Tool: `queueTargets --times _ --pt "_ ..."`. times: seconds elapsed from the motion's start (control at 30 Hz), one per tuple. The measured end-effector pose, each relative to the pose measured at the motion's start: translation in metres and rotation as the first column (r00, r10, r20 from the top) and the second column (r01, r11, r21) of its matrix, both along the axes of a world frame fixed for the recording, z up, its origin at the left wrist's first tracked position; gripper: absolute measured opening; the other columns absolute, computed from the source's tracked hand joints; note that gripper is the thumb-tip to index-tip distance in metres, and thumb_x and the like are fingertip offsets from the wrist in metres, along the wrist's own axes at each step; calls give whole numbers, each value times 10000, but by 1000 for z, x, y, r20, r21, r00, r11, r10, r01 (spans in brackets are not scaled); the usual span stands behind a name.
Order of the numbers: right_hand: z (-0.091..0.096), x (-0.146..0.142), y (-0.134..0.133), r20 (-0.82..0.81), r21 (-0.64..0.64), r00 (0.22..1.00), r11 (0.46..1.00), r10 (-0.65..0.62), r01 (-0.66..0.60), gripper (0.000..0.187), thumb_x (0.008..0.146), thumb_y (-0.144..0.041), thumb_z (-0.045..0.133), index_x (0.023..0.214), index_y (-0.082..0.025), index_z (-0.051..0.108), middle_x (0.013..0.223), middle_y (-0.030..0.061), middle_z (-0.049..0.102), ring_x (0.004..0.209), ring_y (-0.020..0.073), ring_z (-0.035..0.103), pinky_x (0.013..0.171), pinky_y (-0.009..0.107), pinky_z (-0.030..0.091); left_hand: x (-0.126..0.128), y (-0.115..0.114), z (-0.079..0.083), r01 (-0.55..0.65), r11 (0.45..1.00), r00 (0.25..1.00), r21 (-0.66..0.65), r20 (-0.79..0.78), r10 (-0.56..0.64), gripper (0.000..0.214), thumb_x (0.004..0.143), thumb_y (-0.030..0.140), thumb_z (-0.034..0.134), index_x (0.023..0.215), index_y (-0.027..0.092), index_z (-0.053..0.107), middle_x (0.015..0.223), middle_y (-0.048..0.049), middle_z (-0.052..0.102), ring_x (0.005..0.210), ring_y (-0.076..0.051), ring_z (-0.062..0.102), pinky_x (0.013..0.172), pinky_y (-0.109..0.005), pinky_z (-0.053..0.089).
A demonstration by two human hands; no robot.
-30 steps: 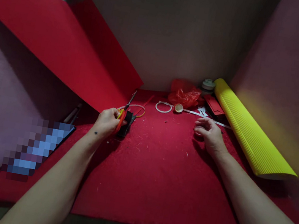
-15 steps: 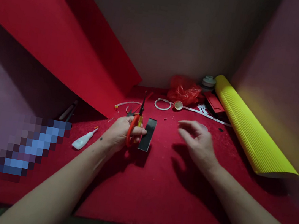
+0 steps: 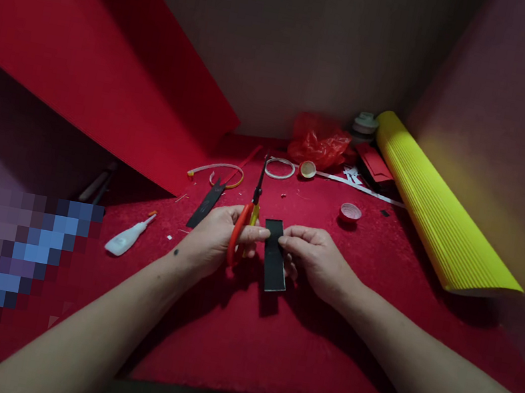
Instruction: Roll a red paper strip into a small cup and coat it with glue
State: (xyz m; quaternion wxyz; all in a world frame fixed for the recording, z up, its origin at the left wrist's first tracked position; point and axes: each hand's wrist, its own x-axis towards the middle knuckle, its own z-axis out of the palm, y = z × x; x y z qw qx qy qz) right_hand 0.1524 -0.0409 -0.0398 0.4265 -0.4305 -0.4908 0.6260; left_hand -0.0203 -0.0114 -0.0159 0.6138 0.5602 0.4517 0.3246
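Note:
A flat black strip (image 3: 274, 266) with pale edges is held above the red cloth, pinched from both sides. My left hand (image 3: 219, 243) grips its left edge between thumb and fingers, and also carries scissors (image 3: 238, 236) with red and yellow handles, blades pointing away from me. My right hand (image 3: 317, 260) is closed on the strip's right edge, thumb on top. Left of my left hand lies another black piece (image 3: 207, 204) with a notched end. A white glue bottle (image 3: 127, 239) with an orange tip rests farther left.
A yellow corrugated roll (image 3: 443, 208) lies on the right. Large red sheets (image 3: 113, 62) lean at the left. Toward the back are a red plastic bag (image 3: 320, 142), a white ring (image 3: 280, 169), a small round cap (image 3: 349, 213) and a lidded jar (image 3: 365, 123).
My right hand has come leftward and taken hold of the black strip's right edge. The strip has moved slightly right and nearer to me. The camera view has shifted.

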Motion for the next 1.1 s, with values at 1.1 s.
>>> queueTargets --times 1.1 --pt "-6 9 6 142 -5 977 987 161 -162 48 654 -210 570 657 -162 570 478 -57 517 354 51 404 375 177 295 1 -3 -3 -179 980 982 82 -42 183 212 653 214 702 696 167 499 515 41 552 443 -88 527 416 -182 369"
